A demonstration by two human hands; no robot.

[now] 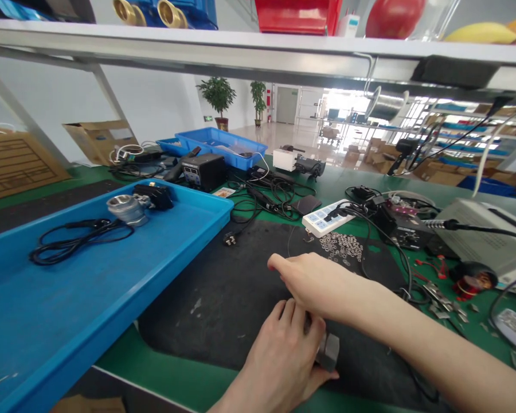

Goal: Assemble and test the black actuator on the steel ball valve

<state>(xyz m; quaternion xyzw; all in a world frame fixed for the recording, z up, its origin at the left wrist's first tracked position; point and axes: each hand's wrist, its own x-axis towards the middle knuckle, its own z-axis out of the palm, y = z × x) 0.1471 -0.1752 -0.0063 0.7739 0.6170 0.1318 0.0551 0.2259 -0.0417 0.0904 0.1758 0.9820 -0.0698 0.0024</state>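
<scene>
My left hand (281, 347) is closed around a dark grey metal piece with a hexagonal end (328, 351), which sticks out to the right between its fingers and thumb. Most of that piece is covered by the hand, so its exact kind does not show. Just above, my right hand (316, 281) reaches in from the right, bent at the wrist, against the left fingers. Its thumb points left, while its other fingers curl down out of sight. What the right hand grips is hidden. Both hands are over a black mat (206, 304).
To the left stands a blue tray (172, 272) with a metal valve body (128, 210) and a coiled black cable (81, 232). Small metal rings (341, 246), a white power strip (327, 219) and a soldering station (406, 226) lie beyond my hands. A shelf (241, 49) crosses overhead.
</scene>
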